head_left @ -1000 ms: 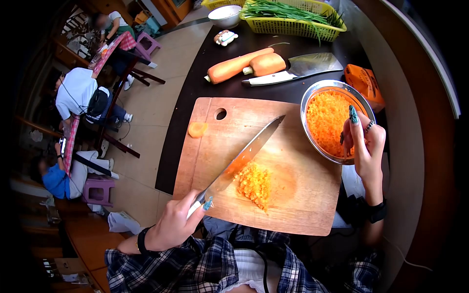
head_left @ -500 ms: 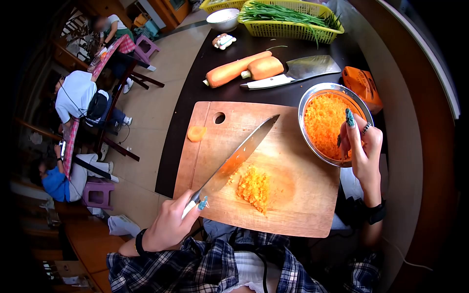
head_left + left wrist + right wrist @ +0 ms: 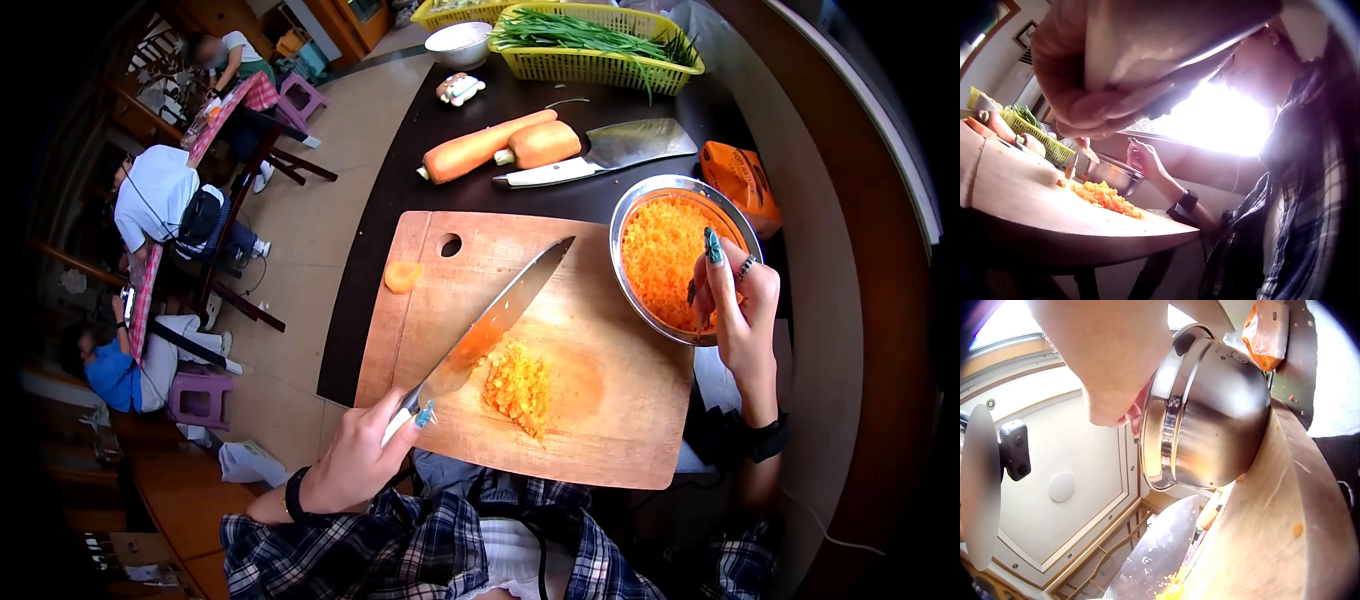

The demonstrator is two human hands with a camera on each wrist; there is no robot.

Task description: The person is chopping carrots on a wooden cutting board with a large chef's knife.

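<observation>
My left hand (image 3: 355,455) grips the pale handle of a large knife (image 3: 505,310), its blade slanting over the wooden cutting board (image 3: 635,420). Right beside the blade lies a small heap of finely chopped carrot (image 3: 518,388). My right hand (image 3: 745,310) hangs over the near right rim of a steel bowl (image 3: 1219,415), fingers loosely curled above the chopped carrot (image 3: 665,255) inside. No held thing shows in it; its lower fingertips are partly hidden. A carrot slice (image 3: 403,276) lies at the board's left side.
Beyond the board are a whole carrot (image 3: 485,148), a cut carrot (image 3: 540,145) and a cleaver (image 3: 635,145). Further back stand a yellow basket (image 3: 590,65) of green stalks and a white bowl (image 3: 458,45). An orange packet (image 3: 740,185) sits by the wall. People sit at tables on the left.
The head view has shifted slightly, so the board and bowl appear a little lower. Both hands keep almost the same place, the left with the knife and the right over the bowl.
</observation>
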